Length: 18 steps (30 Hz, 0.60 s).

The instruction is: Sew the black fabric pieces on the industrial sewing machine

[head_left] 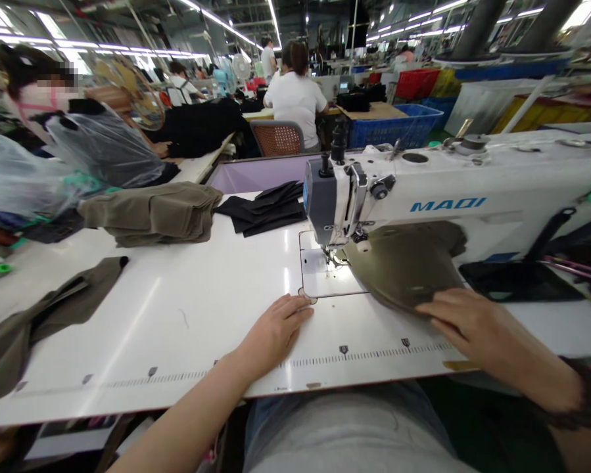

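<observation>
My left hand (281, 327) rests palm down on the white sewing table, its fingertips at the front left corner of the metal needle plate (312, 279). Nothing shows in it, and the fingers lie stretched out. Under the arm of the white sewing machine (453, 177) lies an olive fabric piece (403, 263) with a curved front edge. My right hand (467, 325) has its fingers closed at that piece's near right edge. The fabric's left edge lies just right of the lit needle area; whether it reaches under the presser foot, I cannot tell.
A folded olive fabric stack (152, 213) and black fabric pieces (268, 207) lie behind on the table. Another olive piece (73, 299) hangs over the left front. A black tray (519, 282) sits at right. Co-workers sit beyond, near a blue crate (394, 128).
</observation>
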Each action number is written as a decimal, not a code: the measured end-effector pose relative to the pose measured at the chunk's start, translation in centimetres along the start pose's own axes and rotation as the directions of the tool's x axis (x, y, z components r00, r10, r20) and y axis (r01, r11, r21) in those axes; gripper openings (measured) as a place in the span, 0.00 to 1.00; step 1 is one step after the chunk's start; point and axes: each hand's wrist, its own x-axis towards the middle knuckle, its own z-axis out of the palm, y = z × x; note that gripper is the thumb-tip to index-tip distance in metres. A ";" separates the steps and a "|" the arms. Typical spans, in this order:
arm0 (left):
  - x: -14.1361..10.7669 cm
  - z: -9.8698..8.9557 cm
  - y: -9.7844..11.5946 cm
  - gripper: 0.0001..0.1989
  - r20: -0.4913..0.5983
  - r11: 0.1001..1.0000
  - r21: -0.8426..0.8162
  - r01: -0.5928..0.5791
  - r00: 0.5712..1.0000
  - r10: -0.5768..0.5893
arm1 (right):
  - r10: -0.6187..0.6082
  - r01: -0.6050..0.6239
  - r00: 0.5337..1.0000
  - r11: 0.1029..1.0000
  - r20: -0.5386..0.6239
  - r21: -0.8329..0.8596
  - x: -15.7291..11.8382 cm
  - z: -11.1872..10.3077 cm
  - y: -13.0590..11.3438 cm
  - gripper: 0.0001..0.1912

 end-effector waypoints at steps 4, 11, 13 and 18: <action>1.1 -0.5 1.8 0.19 0.037 1.000 0.015 0.027 0.999 -0.028 | 0.083 -0.090 0.996 0.968 0.041 0.234 -2.9 0.2 -3.9 0.13; 4.2 0.3 4.9 0.30 -0.009 0.994 -0.023 -0.107 0.994 0.107 | 0.138 -0.095 0.989 0.859 -0.048 0.504 -2.6 -0.2 -8.1 0.13; 4.2 0.0 4.8 0.20 -0.068 0.981 -0.048 -0.187 0.981 0.183 | 0.050 -0.032 0.999 0.831 -0.018 0.555 -2.1 0.1 -8.8 0.14; 0.7 -2.4 2.9 0.11 -0.068 0.951 -0.056 -0.303 0.952 0.299 | -0.266 0.108 0.949 0.776 0.168 0.622 -0.5 1.6 -9.0 0.15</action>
